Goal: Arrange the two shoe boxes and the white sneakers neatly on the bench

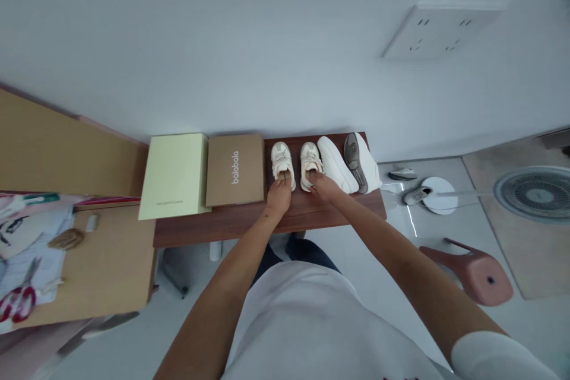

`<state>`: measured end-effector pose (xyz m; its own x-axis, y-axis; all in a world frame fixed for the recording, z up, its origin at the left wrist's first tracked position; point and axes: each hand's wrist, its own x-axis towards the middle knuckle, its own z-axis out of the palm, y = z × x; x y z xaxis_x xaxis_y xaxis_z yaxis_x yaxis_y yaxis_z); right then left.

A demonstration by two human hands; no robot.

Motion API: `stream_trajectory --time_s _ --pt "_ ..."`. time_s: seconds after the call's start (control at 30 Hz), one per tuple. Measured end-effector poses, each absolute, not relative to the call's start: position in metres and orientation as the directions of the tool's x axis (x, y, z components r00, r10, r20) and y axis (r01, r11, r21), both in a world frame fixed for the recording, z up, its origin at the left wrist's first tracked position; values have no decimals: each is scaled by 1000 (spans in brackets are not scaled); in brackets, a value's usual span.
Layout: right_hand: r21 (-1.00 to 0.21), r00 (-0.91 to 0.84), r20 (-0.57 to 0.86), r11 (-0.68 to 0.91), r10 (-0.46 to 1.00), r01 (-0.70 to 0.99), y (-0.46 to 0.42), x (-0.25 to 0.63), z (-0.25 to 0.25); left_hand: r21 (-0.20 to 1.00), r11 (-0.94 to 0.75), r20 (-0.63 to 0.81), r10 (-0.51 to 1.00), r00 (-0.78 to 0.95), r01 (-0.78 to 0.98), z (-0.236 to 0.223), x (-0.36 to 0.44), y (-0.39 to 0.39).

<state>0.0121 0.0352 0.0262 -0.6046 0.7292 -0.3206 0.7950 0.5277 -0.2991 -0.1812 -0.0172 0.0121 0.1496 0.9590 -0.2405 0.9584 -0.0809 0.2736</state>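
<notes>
I note my left hand [279,197] pinching the heel of a cream, rounded, soft-looking lace-up shoe [281,155]; right hand [326,187] likewise on a matching cream shoe [310,154]. Each lies just beyond its hand, long axis pointing away, on the brown wooden surface [222,224].

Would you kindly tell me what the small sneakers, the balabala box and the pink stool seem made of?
Small sneakers: leather, synthetic or fabric, too small to tell; pale, mostly matte, laced uppers.
Balabala box: likely cardboard, matte; plain brown, straight edges.
Pink stool: probably moulded plastic; smooth, rounded, one-piece look.
</notes>
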Motion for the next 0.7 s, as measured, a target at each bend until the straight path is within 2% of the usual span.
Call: stream_trajectory --time_s 0.17,0.37,0.53,0.7 --pt "-247 -601 -360 548 714 799 34 -2 21 222 -117 -255 951 173 968 6 -181 -15" --pt "-260 -579 -410 518 705 815 33 -10 12 192 -101 -284 946 154 976 -4 -184 -19" --pt "-253 -538 -444 476 716 842 31 -9 9 243 -81 -285 947 151 967 -11 -185 -20" --pt "-269 -528 -405 455 747 849 27 -12 11 308 -16 -267 958 103 951 -13 -184 -21"
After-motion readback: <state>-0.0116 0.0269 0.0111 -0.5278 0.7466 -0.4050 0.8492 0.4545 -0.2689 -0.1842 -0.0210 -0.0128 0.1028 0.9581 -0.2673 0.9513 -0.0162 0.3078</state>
